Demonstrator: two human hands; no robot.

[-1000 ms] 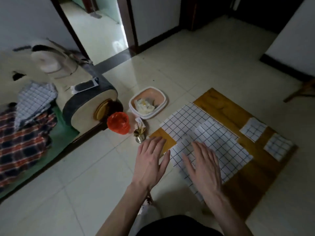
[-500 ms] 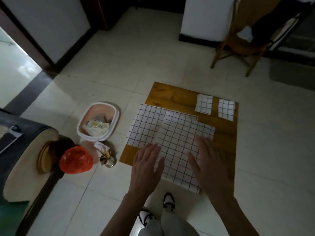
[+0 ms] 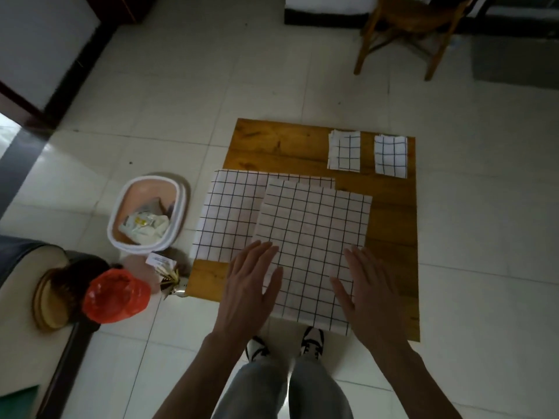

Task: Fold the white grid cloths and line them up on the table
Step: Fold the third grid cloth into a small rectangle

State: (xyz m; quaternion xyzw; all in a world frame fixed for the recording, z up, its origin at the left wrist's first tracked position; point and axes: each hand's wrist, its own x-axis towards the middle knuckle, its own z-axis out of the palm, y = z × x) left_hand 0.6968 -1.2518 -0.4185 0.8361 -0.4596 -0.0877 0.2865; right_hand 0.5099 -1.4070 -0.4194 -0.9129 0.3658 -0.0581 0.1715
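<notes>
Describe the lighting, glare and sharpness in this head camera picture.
Head view: dim room, dark in the far corners; daylight glare on the floor tiles at the left edge; grid lines on the top cloth read crisply; left hand and right hand slightly soft; wide-angle lens bends the table edges.

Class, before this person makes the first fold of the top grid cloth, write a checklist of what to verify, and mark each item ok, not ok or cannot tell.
1. Top cloth lies spread flat: ok.
2. Top cloth sits square on the cloth beneath: not ok, it is offset.
3. Left hand and right hand, fingers straight, at the near edge: ok.
4. Hands pressing the cloth: cannot tell.
5. Bare table beside the two folded cloths for the row: ok.
</notes>
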